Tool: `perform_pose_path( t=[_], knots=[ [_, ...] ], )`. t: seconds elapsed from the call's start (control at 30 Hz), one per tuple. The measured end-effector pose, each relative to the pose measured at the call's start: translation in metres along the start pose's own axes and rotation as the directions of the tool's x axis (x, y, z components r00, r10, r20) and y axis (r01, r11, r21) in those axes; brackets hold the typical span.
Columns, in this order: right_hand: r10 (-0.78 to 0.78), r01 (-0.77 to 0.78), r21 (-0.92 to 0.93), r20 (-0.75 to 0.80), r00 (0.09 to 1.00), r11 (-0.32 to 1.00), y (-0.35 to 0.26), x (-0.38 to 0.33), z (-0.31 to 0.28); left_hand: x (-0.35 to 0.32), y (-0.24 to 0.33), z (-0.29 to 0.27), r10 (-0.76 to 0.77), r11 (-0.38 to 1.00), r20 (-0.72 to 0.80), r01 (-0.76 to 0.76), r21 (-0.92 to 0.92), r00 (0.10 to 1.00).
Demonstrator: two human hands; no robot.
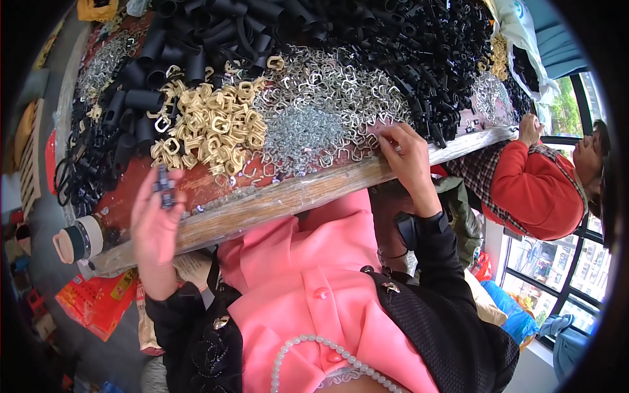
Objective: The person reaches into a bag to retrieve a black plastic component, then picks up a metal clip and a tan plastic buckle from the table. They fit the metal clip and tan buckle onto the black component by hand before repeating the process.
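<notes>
Head view, looking down over a cluttered table (308,193) with a pale wooden edge wrapped in clear film

Left hand (156,226): raised in front of the table edge, palm toward the camera, fingers partly curled. Thumb and fingertips pinch a small black plastic part (163,185), held upright just above the table rim. Hand closed on that part only, rest of palm bare

Right hand (407,157): lies on the table edge, fingers bent down and narrow, tips in the loose silver metal clips (314,98) at the near side of the heap. Cannot tell whether a clip is actually gripped; the fingertips hide it. A dark watch (406,229) sits on that wrist, black sleeve below

On the table, left to right: black tubes (141,98) stacked at the left and rear; a mound of cream-coloured loops (213,128) just beside them; the silver clips in the centre, touching the cream mound; a large pile of small black parts (419,46) at the rear right. Red table surface shows between heaps near the left hand

A capped cylinder with a dark band (77,241) lies at the left end of the table edge

Another person in a red top (537,190) sits at the right end, their hand (529,129) on the table by the window
</notes>
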State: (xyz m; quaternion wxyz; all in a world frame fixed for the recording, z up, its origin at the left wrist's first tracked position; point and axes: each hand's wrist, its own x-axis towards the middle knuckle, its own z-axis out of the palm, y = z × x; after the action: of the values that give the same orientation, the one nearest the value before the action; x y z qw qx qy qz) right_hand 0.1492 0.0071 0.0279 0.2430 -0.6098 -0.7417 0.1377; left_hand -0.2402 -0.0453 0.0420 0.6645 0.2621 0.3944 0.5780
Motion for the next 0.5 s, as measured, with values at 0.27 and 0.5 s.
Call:
perform_pose_path(
  t=[0.27,0.5],
  knots=[
    [-0.418,0.395,0.228,0.063,0.906,0.890,-0.057,0.009,0.035,0.007,-0.042,0.046,-0.343,0.895,0.244,0.395,-0.209,0.907],
    [-0.409,0.421,-0.010,0.214,0.887,0.907,-0.070,0.016,0.063,0.000,-0.047,0.041,-0.368,0.891,0.197,0.405,-0.205,0.909]
  ],
)
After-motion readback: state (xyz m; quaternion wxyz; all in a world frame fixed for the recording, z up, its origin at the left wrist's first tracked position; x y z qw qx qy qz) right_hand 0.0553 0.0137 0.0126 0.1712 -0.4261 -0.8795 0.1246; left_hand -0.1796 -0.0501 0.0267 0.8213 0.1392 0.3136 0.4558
